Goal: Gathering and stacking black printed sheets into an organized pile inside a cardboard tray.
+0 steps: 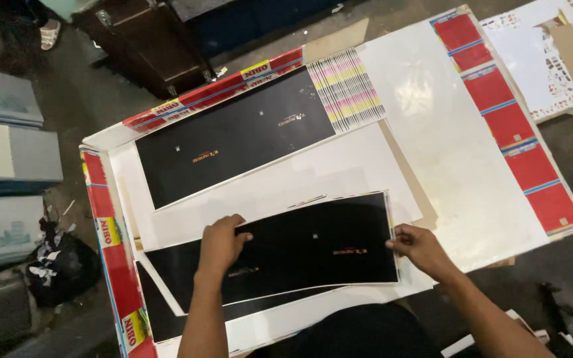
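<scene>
I counted three black printed sheets: one in my hands (313,248), one (233,139) lying apart at the far side of the white board (445,146), and a third (167,318) mostly hidden under the one I held. A single fan of striped colour strips (346,89) lay beside the far sheet, and red panels ran along the board's right edge (518,146). The small print on the sheets was too fine to make out, and the near board edge was cut off by my lap. My left hand (220,242) pinched the held sheet's upper left edge, fingers curled narrow. My right hand (419,246) gripped its right end, fingers closed on the edge.
</scene>
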